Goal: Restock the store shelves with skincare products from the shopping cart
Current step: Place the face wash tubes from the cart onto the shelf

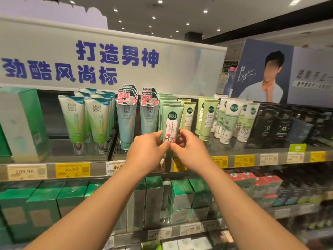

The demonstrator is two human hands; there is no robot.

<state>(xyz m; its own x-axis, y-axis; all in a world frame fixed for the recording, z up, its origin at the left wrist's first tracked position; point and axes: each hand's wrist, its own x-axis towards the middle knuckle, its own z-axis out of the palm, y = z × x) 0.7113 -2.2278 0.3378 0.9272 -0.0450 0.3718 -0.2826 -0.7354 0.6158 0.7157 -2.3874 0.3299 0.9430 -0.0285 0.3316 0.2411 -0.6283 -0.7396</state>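
A pale green tube with a dark green round logo and a red flower stands cap-down at the front of a row of like tubes on the top shelf. My left hand grips its lower left side. My right hand grips its lower right side, fingers curled round the cap end. The thumbs meet in front of the cap, which is hidden. The shopping cart is out of view.
Left of the tube stand blue-grey tubes with red tags and green-white tubes. To its right are light green tubes, white tubes and black boxes. Green boxes fill the shelf below. Price labels line the shelf edge.
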